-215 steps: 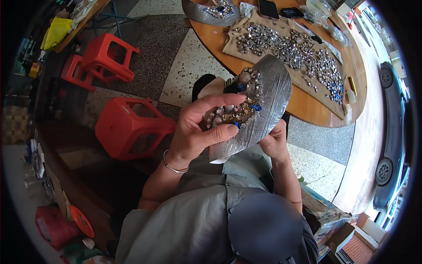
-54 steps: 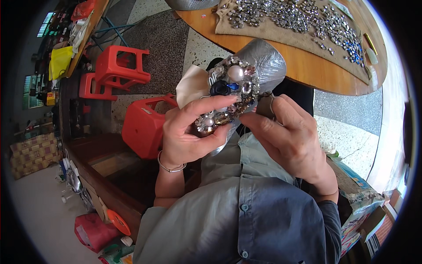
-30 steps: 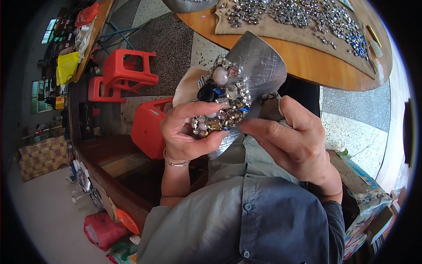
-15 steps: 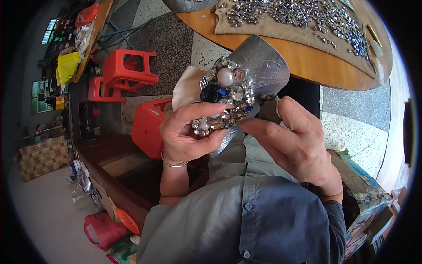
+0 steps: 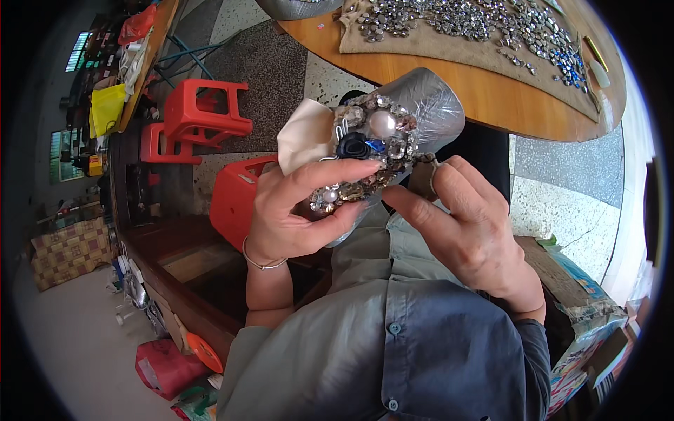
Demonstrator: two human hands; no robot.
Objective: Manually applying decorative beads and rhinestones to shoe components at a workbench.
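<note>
My left hand pinches a jewelled ornamental piece, thumb below and index finger laid across the front. Clear, amber and blue stones, white pearls and a black rosette crowd its surface. Behind the jewels rises a curved form covered in silver foil. A cream flap sticks out on the left. At the jewels' right edge is my right hand, its upper fingers curled beside a small brown piece. One digit reaches toward the stones. What those curled fingers grip is hidden.
Loose clear and blue stones lie on a brown cloth over the wooden table. Red stools stand to the left, above an open drawer. A taped box sits at lower right.
The jewelled piece has tilted and shifted slightly right, showing more of the cream flap. My right hand's reaching digit has drawn a little up from the stones' lower edge.
</note>
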